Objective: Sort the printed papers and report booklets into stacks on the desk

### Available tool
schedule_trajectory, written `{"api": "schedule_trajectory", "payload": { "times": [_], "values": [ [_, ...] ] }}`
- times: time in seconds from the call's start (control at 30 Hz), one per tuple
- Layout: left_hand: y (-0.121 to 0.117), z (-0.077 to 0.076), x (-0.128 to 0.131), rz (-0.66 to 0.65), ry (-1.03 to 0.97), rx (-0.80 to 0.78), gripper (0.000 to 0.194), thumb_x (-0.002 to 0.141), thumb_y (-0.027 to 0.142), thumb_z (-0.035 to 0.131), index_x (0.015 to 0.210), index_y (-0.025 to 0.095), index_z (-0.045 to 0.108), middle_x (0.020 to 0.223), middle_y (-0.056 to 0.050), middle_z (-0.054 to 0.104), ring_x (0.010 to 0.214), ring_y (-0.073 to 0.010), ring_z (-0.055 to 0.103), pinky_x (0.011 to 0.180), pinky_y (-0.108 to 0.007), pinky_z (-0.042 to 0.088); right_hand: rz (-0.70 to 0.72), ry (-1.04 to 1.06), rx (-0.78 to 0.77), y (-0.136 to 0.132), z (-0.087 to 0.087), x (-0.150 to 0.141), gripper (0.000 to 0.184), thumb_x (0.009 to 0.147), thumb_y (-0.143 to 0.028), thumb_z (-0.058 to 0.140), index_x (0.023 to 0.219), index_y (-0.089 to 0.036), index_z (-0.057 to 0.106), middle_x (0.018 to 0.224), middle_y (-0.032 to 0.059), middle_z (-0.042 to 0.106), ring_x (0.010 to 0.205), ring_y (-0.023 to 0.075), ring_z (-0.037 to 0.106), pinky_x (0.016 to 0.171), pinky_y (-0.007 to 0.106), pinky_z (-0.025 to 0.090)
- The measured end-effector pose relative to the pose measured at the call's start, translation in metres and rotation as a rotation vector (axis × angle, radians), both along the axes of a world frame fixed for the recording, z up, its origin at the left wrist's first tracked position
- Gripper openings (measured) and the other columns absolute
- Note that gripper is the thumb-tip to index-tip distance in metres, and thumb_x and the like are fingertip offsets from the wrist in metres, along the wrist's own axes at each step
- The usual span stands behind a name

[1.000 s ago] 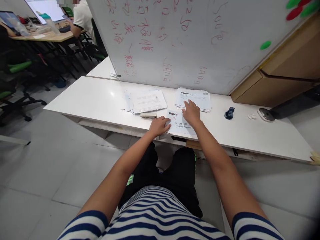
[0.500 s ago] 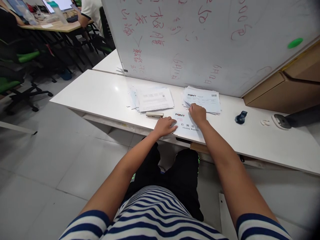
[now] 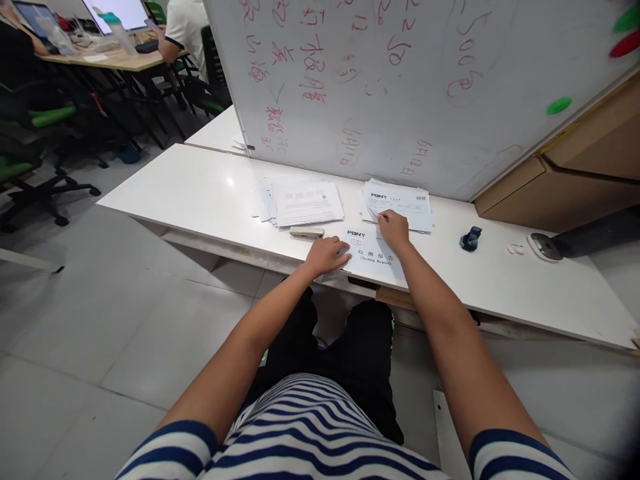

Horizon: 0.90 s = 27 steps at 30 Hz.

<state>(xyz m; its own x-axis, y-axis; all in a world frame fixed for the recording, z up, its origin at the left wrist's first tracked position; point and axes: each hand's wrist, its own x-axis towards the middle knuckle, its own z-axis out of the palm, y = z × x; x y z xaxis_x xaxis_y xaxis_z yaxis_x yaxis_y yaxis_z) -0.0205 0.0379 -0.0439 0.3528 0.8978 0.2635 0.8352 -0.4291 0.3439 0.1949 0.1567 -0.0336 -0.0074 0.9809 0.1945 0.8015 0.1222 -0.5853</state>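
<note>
Flat on the white desk lies a printed testing report (image 3: 367, 248) with a PONY logo on its cover. My left hand (image 3: 327, 257) rests on the report's left edge, fingers stretched out. Beyond the report's top right, my right hand (image 3: 394, 230) has thumb and forefinger pinched at the near left corner of a paper stack (image 3: 400, 198). The top sheet's corner looks lifted there. A beige stapler (image 3: 307, 233) lies just beyond my left hand. Behind it is a second, looser paper stack (image 3: 307, 203).
A whiteboard (image 3: 365, 87) with red writing stands along the desk's back edge. To the right are a dark blue object (image 3: 471, 238), small white earbuds (image 3: 515, 249), a grey device (image 3: 545, 247) and cardboard boxes (image 3: 525, 183). A seated person (image 3: 185, 33) is at a far table.
The view has shifted slightly, showing more of the whiteboard's right side. Both hands keep nearly the same places, the left on the report and the right at the stack's corner.
</note>
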Motion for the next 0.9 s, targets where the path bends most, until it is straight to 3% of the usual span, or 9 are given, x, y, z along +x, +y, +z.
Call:
{"api": "schedule_trajectory", "payload": {
  "times": [0.1, 0.2, 0.33, 0.43, 0.6, 0.7, 0.8, 0.9],
  "values": [
    [-0.001, 0.002, 0.000, 0.004, 0.002, -0.014, 0.035, 0.089, 0.046, 0.053, 0.110, 0.022, 0.067, 0.093, -0.004, 0.066, 0.084, -0.0189, 0.063, 0.070, -0.030, 0.042, -0.087, 0.040, 0.071, 0.004, 0.007, 0.005, 0.025, 0.087, -0.030, 0.044, 0.097, -0.019, 0.064, 0.090, 0.0088, 0.070, 0.082, 0.0227, 0.060, 0.075, 0.033, 0.043],
    [-0.002, 0.003, 0.000, 0.003, 0.003, -0.022, 0.035, 0.089, 0.046, 0.053, 0.110, 0.022, 0.067, 0.093, -0.004, 0.066, 0.084, -0.0190, 0.063, 0.070, -0.030, 0.042, -0.204, 0.011, 0.294, -0.001, 0.023, 0.014, 0.030, 0.090, -0.029, 0.037, 0.104, -0.017, 0.060, 0.089, 0.0101, 0.069, 0.080, 0.0238, 0.060, 0.074, 0.035, 0.043],
    [-0.002, 0.002, -0.001, -0.009, -0.010, -0.015, 0.035, 0.087, 0.047, 0.055, 0.108, 0.022, 0.069, 0.091, -0.004, 0.067, 0.083, -0.0191, 0.064, 0.070, -0.031, 0.043, -0.136, -0.238, 0.566, -0.044, 0.036, 0.024, 0.029, 0.090, -0.028, 0.038, 0.095, -0.014, 0.062, 0.078, 0.0111, 0.067, 0.076, 0.0240, 0.060, 0.077, 0.037, 0.042],
    [-0.002, 0.000, -0.002, 0.001, -0.068, -0.009, 0.031, 0.088, 0.044, 0.055, 0.105, 0.022, 0.068, 0.088, -0.003, 0.067, 0.082, -0.0187, 0.064, 0.073, -0.031, 0.044, 0.021, -0.420, 0.555, -0.096, 0.025, 0.015, 0.027, 0.090, -0.027, 0.042, 0.085, -0.015, 0.065, 0.069, 0.0097, 0.066, 0.067, 0.0219, 0.059, 0.070, 0.034, 0.041],
    [0.000, -0.002, -0.003, 0.092, -0.250, 0.008, 0.031, 0.096, 0.030, 0.041, 0.118, 0.020, 0.061, 0.108, -0.006, 0.068, 0.099, -0.0192, 0.063, 0.082, -0.031, 0.047, 0.211, -0.408, 0.547, -0.155, -0.009, -0.024, 0.024, 0.092, -0.021, 0.042, 0.095, -0.016, 0.066, 0.100, 0.0103, 0.073, 0.091, 0.0195, 0.065, 0.078, 0.029, 0.042],
    [-0.001, -0.001, -0.002, 0.116, -0.317, -0.022, 0.031, 0.098, 0.029, 0.037, 0.116, 0.021, 0.061, 0.114, -0.005, 0.068, 0.105, -0.0198, 0.062, 0.087, -0.031, 0.046, 0.223, -0.369, 0.523, -0.167, -0.019, -0.044, 0.024, 0.094, -0.021, 0.042, 0.098, -0.016, 0.065, 0.104, 0.0092, 0.073, 0.094, 0.0187, 0.066, 0.080, 0.029, 0.041],
    [-0.003, 0.001, -0.002, 0.159, -0.374, -0.046, 0.033, 0.100, 0.035, 0.034, 0.114, 0.023, 0.061, 0.107, -0.003, 0.071, 0.098, -0.0193, 0.065, 0.081, -0.030, 0.047, 0.219, -0.342, 0.502, -0.169, -0.021, -0.058, 0.023, 0.095, -0.023, 0.042, 0.099, -0.017, 0.064, 0.106, 0.0090, 0.072, 0.095, 0.0186, 0.066, 0.081, 0.030, 0.041],
    [-0.003, 0.000, -0.003, 0.213, -0.440, -0.078, 0.033, 0.097, 0.040, 0.042, 0.121, 0.023, 0.055, 0.098, -0.002, 0.072, 0.088, -0.0174, 0.066, 0.076, -0.028, 0.048, 0.215, -0.335, 0.475, -0.167, -0.022, -0.063, 0.023, 0.095, -0.022, 0.042, 0.097, -0.017, 0.064, 0.108, 0.0097, 0.072, 0.097, 0.0192, 0.065, 0.081, 0.030, 0.041]
  ]
}}
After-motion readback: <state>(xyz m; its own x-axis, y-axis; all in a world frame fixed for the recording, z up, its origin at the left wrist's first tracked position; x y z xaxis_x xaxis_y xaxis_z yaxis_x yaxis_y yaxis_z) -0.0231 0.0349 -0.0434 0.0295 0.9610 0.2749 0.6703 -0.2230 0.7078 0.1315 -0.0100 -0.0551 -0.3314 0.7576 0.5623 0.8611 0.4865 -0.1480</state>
